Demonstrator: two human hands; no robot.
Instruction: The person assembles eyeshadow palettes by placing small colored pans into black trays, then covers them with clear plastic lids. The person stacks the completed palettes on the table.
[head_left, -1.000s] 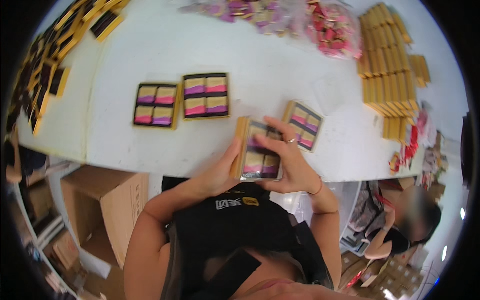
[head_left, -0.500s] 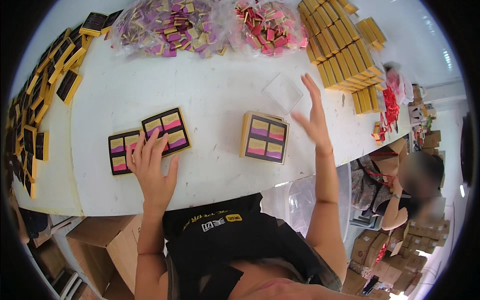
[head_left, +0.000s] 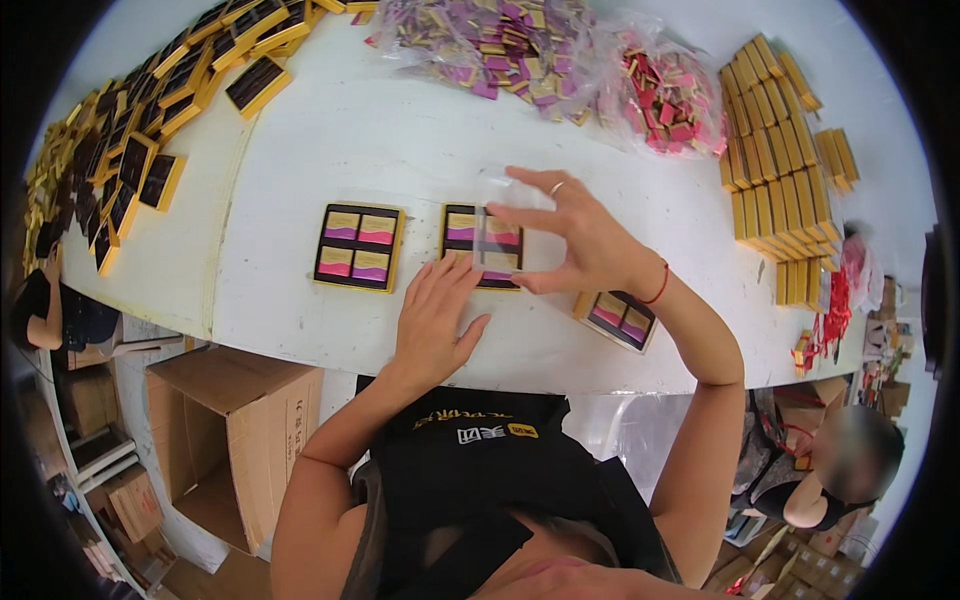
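Note:
My right hand [head_left: 590, 235] pinches a clear plastic lid [head_left: 497, 187] between thumb and fingers. The lid is tilted over an open-topped gold-edged box [head_left: 447, 217] holding pink and purple gold-topped wrapped pieces. My left hand [head_left: 432, 325] has its fingers stretched out, with the fingertips at the near left corner of that box. To the left lies a similar filled box [head_left: 360, 247], squared to the table. Another filled box [head_left: 618, 318] stands to the right, partly hidden under my right wrist.
Bags of purple [head_left: 510, 50] and red-pink wrapped pieces [head_left: 668, 100] lie at the far side. Gold boxes [head_left: 785, 160] are stacked at right; dark-lined gold trays [head_left: 185, 80] pile up at left. A cardboard carton [head_left: 265, 440] stands below the table edge. A co-worker [head_left: 835, 470] sits at right.
My right hand has picked the clear lid off the table and brought it left over a box. My left hand has shifted; the two left boxes now lie apart and straighter. The view has swung.

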